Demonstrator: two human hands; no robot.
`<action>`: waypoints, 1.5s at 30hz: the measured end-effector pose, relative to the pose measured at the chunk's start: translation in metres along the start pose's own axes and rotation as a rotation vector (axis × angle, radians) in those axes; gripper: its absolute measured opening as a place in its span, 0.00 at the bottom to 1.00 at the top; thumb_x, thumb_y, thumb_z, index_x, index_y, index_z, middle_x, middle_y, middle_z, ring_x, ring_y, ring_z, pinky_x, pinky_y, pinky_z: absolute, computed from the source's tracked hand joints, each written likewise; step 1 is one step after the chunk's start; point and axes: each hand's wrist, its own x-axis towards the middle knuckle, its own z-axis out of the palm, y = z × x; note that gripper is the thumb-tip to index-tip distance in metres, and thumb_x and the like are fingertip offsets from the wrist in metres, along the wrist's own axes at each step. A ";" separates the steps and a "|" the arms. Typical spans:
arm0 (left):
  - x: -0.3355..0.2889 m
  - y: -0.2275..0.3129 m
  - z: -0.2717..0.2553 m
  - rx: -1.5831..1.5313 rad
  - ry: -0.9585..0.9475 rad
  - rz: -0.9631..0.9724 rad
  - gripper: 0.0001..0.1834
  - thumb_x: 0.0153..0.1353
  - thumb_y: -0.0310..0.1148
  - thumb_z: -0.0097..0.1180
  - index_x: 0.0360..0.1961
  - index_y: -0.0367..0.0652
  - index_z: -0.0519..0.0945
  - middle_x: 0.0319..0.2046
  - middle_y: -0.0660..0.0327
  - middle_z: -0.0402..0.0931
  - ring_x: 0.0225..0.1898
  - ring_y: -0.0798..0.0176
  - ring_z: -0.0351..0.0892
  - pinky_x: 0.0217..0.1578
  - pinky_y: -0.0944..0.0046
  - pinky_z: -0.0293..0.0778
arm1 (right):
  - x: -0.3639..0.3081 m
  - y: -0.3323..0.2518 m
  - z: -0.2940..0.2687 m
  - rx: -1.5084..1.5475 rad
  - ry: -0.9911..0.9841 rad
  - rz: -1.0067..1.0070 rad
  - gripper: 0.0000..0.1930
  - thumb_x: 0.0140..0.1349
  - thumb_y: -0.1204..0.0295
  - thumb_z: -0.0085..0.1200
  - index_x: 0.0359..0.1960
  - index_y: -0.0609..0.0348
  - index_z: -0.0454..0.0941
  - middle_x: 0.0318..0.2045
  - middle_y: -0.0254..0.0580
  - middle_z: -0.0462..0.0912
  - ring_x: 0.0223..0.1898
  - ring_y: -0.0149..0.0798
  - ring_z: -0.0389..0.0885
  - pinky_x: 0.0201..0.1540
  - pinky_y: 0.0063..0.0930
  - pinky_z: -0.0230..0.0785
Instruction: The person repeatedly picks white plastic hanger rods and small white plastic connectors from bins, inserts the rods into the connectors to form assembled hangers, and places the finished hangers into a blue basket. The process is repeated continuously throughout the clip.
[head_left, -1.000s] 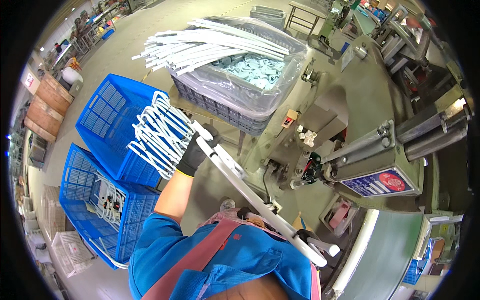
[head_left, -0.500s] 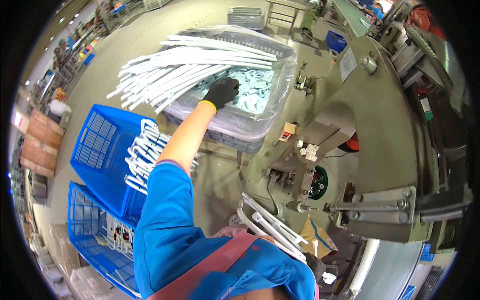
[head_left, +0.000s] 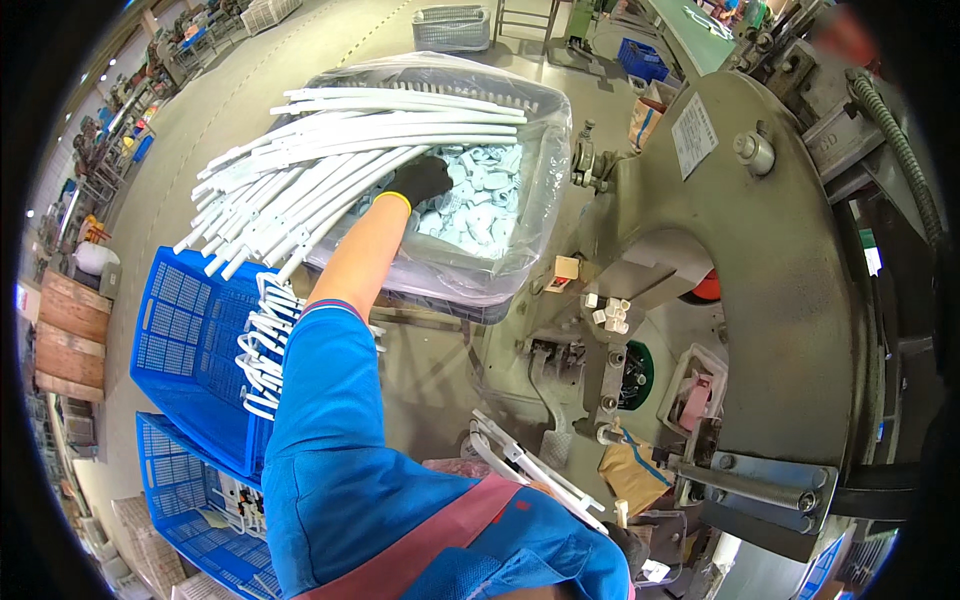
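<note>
My left hand (head_left: pixel 421 181), in a black glove with a yellow cuff, reaches into a plastic-lined bin (head_left: pixel 545 215). Its fingers are curled down among small pale plastic pieces (head_left: pixel 478 212); whatever they grip is hidden. Just beside that hand, a pile of long white tubes (head_left: pixel 300 160) lies across the bin and sticks out past its left side. Low in the view, my right hand (head_left: pixel 630 548), also dark-gloved, is partly hidden by my body. It closes around the lower end of a few bent white tubes (head_left: pixel 535 458), which slant up and away to the left.
At right stands a large green-grey press machine (head_left: pixel 780 260), with white blocks (head_left: pixel 608 313) on its lower part. Two blue crates, one upper (head_left: pixel 190 330) and one lower (head_left: pixel 175 480), sit at left with bent white tubes. A brown sack (head_left: pixel 632 475) lies beside the machine.
The whole view has shifted a little. My left hand stays in the bin and sits lower among the pale pieces, its fingers more curled. The tubes at my right hand have hardly moved.
</note>
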 end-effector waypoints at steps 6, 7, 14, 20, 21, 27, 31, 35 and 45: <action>-0.004 0.013 -0.003 0.377 -0.212 0.316 0.12 0.55 0.34 0.52 0.39 0.42 0.79 0.38 0.52 0.82 0.41 0.50 0.82 0.43 0.52 0.75 | 0.003 -0.016 -0.010 0.079 0.046 0.003 0.16 0.44 0.60 0.62 0.38 0.42 0.83 0.27 0.42 0.83 0.32 0.48 0.82 0.34 0.40 0.72; -0.002 0.015 0.000 0.427 -0.237 0.265 0.13 0.55 0.32 0.53 0.41 0.41 0.77 0.37 0.51 0.82 0.41 0.50 0.82 0.42 0.52 0.76 | 0.003 -0.019 -0.013 0.071 0.040 0.035 0.16 0.44 0.60 0.61 0.38 0.42 0.83 0.27 0.43 0.83 0.32 0.48 0.82 0.33 0.40 0.73; 0.002 0.015 0.007 0.240 -0.065 0.291 0.12 0.57 0.36 0.55 0.40 0.45 0.80 0.46 0.52 0.75 0.43 0.47 0.79 0.45 0.51 0.75 | 0.006 -0.025 -0.026 0.008 0.083 0.015 0.17 0.44 0.61 0.61 0.39 0.44 0.82 0.27 0.44 0.81 0.32 0.50 0.81 0.32 0.43 0.72; -0.078 0.111 -0.031 -0.558 0.226 0.429 0.14 0.65 0.42 0.52 0.45 0.44 0.76 0.34 0.54 0.79 0.31 0.56 0.80 0.36 0.60 0.75 | 0.020 -0.021 -0.054 -0.118 -0.008 -0.037 0.22 0.44 0.66 0.62 0.46 0.47 0.79 0.31 0.44 0.81 0.33 0.50 0.80 0.33 0.45 0.69; -0.104 0.134 -0.033 -0.549 0.258 0.508 0.12 0.64 0.40 0.55 0.42 0.44 0.75 0.32 0.58 0.78 0.28 0.61 0.77 0.34 0.63 0.73 | 0.024 -0.020 -0.058 -0.091 0.043 -0.089 0.22 0.44 0.67 0.62 0.45 0.48 0.79 0.30 0.44 0.81 0.33 0.51 0.80 0.33 0.45 0.69; -0.242 0.254 0.010 -0.720 -0.293 0.752 0.28 0.56 0.41 0.65 0.53 0.41 0.70 0.43 0.51 0.78 0.42 0.51 0.81 0.43 0.58 0.74 | 0.051 0.002 -0.067 0.047 0.065 -0.346 0.18 0.47 0.66 0.60 0.43 0.51 0.80 0.25 0.44 0.79 0.28 0.50 0.79 0.29 0.43 0.70; -0.286 0.300 0.044 -0.728 -0.009 0.694 0.22 0.53 0.39 0.65 0.45 0.39 0.76 0.38 0.49 0.79 0.39 0.48 0.81 0.40 0.56 0.75 | 0.072 0.024 -0.076 0.018 0.046 -0.534 0.21 0.47 0.66 0.59 0.46 0.52 0.79 0.24 0.43 0.78 0.27 0.48 0.79 0.29 0.43 0.69; -0.302 0.318 0.062 -0.521 0.232 0.668 0.20 0.54 0.41 0.64 0.43 0.40 0.77 0.35 0.52 0.79 0.33 0.46 0.80 0.34 0.54 0.76 | 0.093 0.042 -0.094 -0.060 -0.009 -0.682 0.24 0.45 0.68 0.58 0.48 0.54 0.76 0.25 0.42 0.79 0.29 0.46 0.79 0.30 0.41 0.70; -0.325 0.337 0.093 -0.451 0.351 0.539 0.26 0.53 0.37 0.64 0.54 0.50 0.74 0.42 0.56 0.79 0.36 0.48 0.82 0.36 0.54 0.78 | 0.132 0.056 -0.121 -0.251 0.066 -0.968 0.27 0.46 0.60 0.60 0.50 0.52 0.75 0.26 0.38 0.79 0.30 0.41 0.80 0.32 0.38 0.71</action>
